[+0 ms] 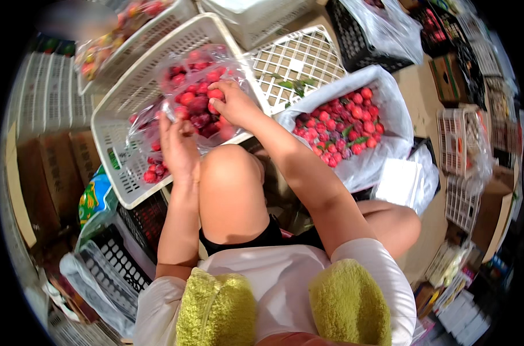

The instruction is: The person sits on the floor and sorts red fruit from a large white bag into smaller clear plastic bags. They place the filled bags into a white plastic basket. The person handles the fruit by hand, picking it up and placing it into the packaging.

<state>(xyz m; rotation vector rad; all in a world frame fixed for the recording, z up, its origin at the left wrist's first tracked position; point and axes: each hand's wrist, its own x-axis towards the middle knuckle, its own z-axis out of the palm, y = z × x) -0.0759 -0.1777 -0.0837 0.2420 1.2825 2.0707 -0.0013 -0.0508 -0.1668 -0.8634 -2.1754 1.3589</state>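
Note:
A clear plastic bag (166, 82) filled with red plums (197, 105) lies in a white plastic crate (127, 93) in front of me. My right hand (233, 106) reaches over the bag's open top, with thumb and fingers around a red plum (216, 94). At the bag's near left side is my left hand (179, 142), its fingers raised against the plastic; whether they grip it is unclear. More plums (156, 170) sit low in the crate beside my left wrist. To the right, a crate lined with white plastic film (374, 160) holds many loose plums (326, 125) with green leaves among them.
An upturned or bare white lattice crate (305, 54) with leaves stands behind the plums. A black crate (352, 41) draped in plastic is at the back. Cardboard boxes (54, 173) and a black crate (119, 259) flank my left; stacked crates (454, 138) line the right.

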